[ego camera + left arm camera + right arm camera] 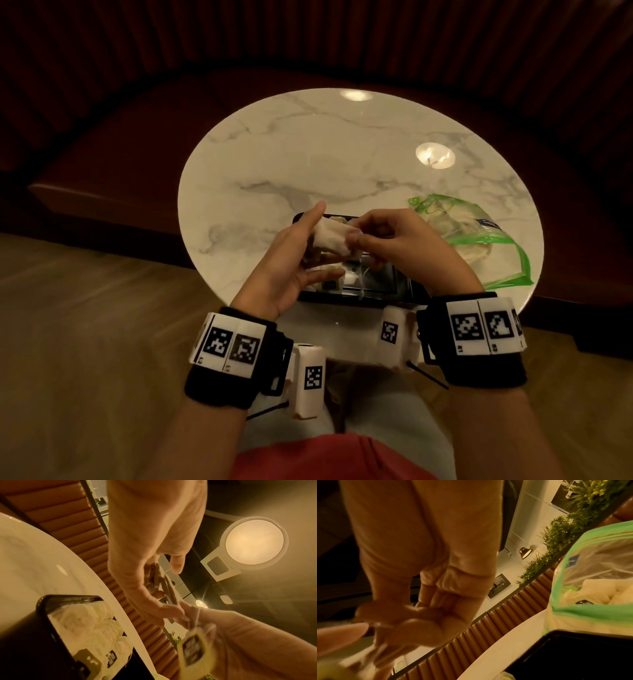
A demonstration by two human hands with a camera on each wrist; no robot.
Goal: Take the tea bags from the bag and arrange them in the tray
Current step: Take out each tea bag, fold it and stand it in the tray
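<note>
Marble table [308,154] — green-edged bag [479,240] right

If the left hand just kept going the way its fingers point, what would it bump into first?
Most likely the tea bag held between both hands, then the right hand gripping its other end. The left hand points rightward across the black tray; depth is hard to judge, but nothing else shows in between.

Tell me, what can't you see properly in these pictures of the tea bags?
- Head view: the left hand and right hand cover most of the black tray, so its tea bags can't be counted.
- Head view: the plastic bag is crinkled and shiny; what is left inside stays unclear.
- Left wrist view: the paper tag is blurred, its print unreadable.
- Right wrist view: the fingertips are blurred, hiding their grip.
</note>
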